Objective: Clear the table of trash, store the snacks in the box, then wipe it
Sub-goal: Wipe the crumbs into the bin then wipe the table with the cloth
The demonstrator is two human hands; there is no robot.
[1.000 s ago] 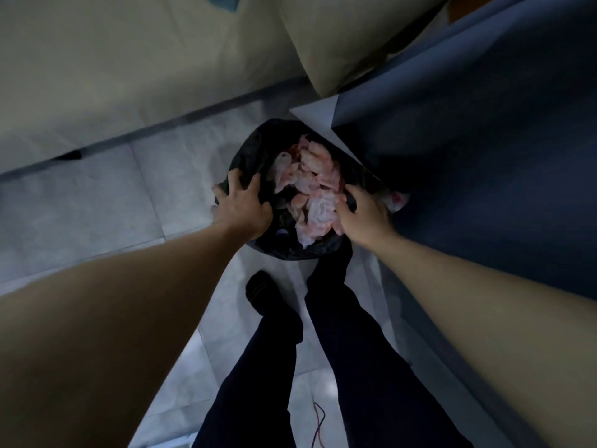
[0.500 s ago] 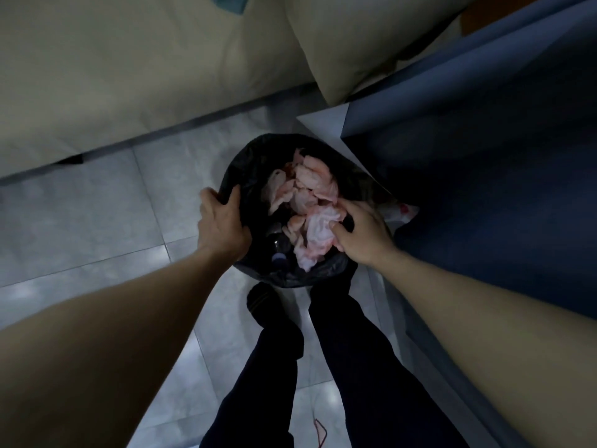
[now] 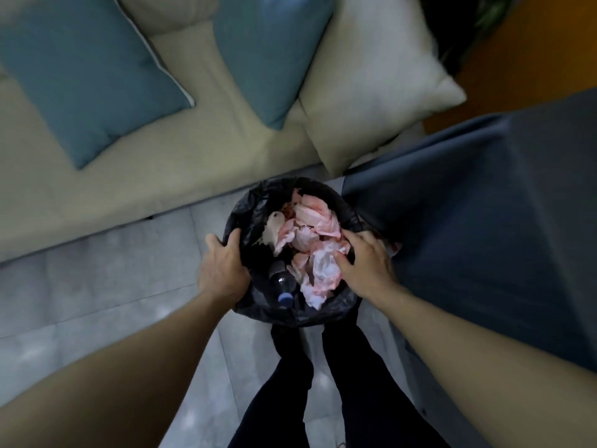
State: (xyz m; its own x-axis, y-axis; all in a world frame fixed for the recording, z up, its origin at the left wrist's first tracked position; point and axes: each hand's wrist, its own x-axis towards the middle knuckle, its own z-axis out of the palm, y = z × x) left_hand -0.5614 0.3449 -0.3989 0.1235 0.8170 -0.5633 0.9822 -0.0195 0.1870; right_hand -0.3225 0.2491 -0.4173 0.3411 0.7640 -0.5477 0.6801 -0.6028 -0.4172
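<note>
Trash (image 3: 311,250) fills the bin (image 3: 323,313); left hand (image 3: 223,270) grips its rim, right hand (image 3: 366,265) presses the trash down, fingers spread; storing snacks and wiping seemingly remain.

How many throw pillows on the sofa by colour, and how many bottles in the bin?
Blue pillows: 2, left blue pillow and middle blue pillow
Cream pillows: 1, cream pillow
Bottles: 1, bottle in the bin
Total: 4
</note>
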